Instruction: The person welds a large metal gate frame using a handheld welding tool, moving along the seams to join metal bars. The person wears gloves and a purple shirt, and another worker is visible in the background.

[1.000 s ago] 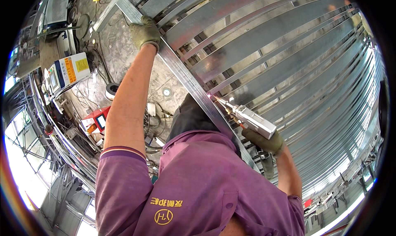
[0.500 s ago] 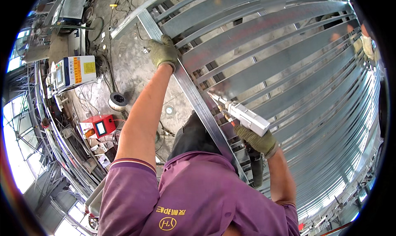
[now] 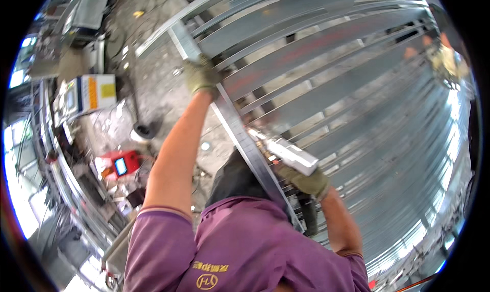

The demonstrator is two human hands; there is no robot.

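A silvery metal frame rail (image 3: 236,134) runs diagonally in front of me, joined to several long flat metal slats (image 3: 316,39) that stretch off to the right. My left hand (image 3: 202,76), in an olive work glove, is closed around the rail near its far end. Gloved likewise, my right hand (image 3: 307,180) grips a white-bodied welding gun (image 3: 292,155) from below. The gun's nozzle points up and left, close to the rail where the slats meet it; blur hides whether it touches. Most of the right fingers are behind the gun.
At the far right, another person's gloved hand (image 3: 445,62) is by the slat ends. Left on the floor stand a white machine with orange and yellow labels (image 3: 93,93), a red box with a lit screen (image 3: 126,162) and a dark round reel (image 3: 145,131). Metal bars (image 3: 76,190) are stacked lower left.
My right hand has moved the welding gun left, toward the rail. My left hand keeps its hold, shifted slightly down in view. The picture has become blurred.
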